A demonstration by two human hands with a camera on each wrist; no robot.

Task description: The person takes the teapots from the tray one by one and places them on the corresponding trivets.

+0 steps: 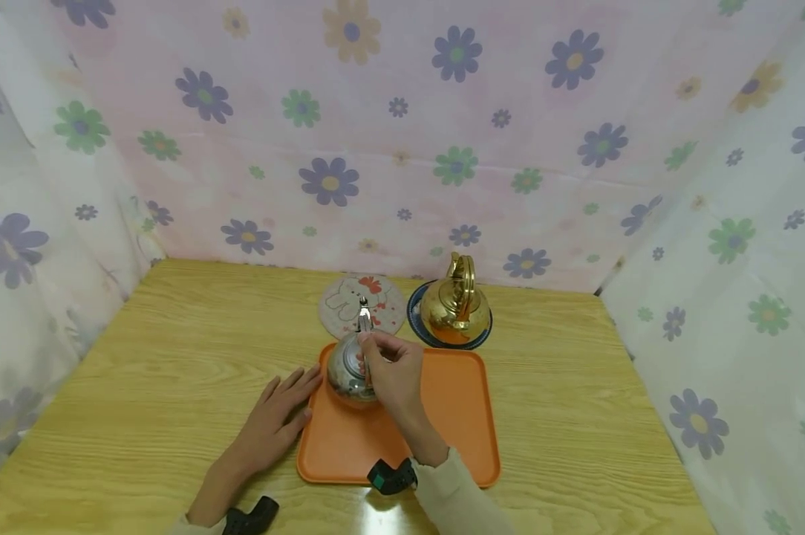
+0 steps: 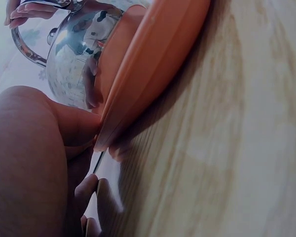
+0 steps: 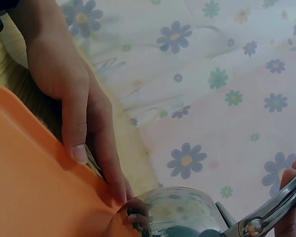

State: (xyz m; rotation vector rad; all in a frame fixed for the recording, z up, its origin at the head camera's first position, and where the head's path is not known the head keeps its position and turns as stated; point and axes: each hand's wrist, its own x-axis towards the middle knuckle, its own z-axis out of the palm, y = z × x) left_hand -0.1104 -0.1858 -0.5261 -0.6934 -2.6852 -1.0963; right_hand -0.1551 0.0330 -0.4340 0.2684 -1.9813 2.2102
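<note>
The silver kettle (image 1: 349, 371) stands in the upper left corner of the orange tray (image 1: 442, 423), near the middle of the frame. The right hand (image 1: 390, 365) has its grip curled round the kettle's handle (image 3: 274, 210), fingers wrapped over the metal bar. The left hand (image 1: 275, 417) lies flat on the bench (image 1: 175, 357), fingers spread and straight, their tips touching the tray's left edge just beside the kettle. Above the tray, toward the flowered backdrop (image 1: 389, 134), a gold kettle (image 1: 454, 301) sits on a blue plate (image 1: 417, 327), with a round cartoon mat (image 1: 349, 301) to its left. Bare wood stretches wide at the frame's left and right, and most of the tray's lower right lies uncovered.
</note>
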